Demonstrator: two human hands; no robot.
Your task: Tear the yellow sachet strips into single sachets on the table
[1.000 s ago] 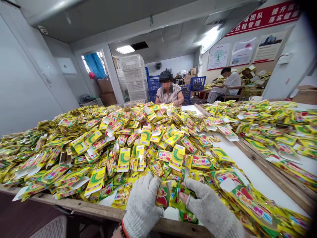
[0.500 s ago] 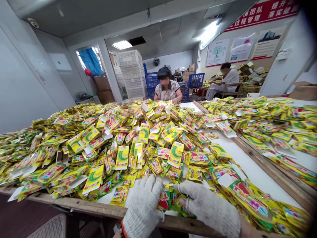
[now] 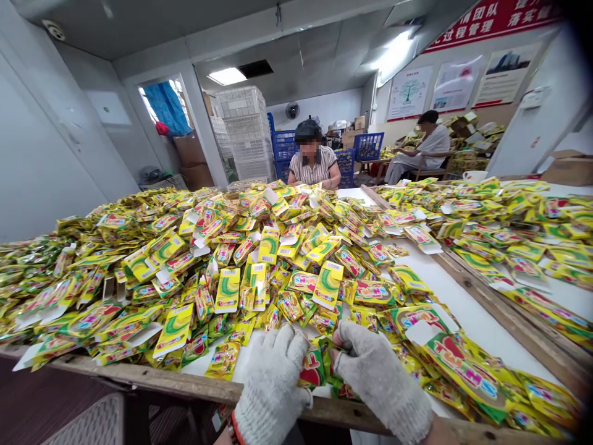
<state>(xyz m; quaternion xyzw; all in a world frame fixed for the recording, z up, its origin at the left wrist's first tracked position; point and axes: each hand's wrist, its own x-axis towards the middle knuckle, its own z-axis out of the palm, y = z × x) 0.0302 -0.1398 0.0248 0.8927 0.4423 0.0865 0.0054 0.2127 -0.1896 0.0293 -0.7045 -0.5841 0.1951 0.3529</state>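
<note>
Both my hands wear white knit gloves at the near edge of the table. My left hand (image 3: 273,377) is closed against the left side of a small yellow-green candy box (image 3: 313,366) with a watermelon print, its fingers partly hiding it. On the box's right, my right hand (image 3: 382,380) has thumb and fingers bent together around a small green candy packet (image 3: 328,357), mostly hidden by the glove. Just beyond the hands rises a big heap of yellow candy boxes (image 3: 328,284) and small packets. One loose packet (image 3: 223,360) lies left of my left hand.
A wooden rail (image 3: 185,387) borders the table's near edge, and a wooden divider (image 3: 491,296) runs along the right. More flat boxes (image 3: 463,368) lie right of my hand. Across the table sits a person (image 3: 314,164); another person (image 3: 424,148) sits farther back by stacked crates (image 3: 243,133).
My right hand has bent its outstretched fingers into a pinch at the packet, its wrist shifting slightly left. My left hand stays at the box, nearly in place.
</note>
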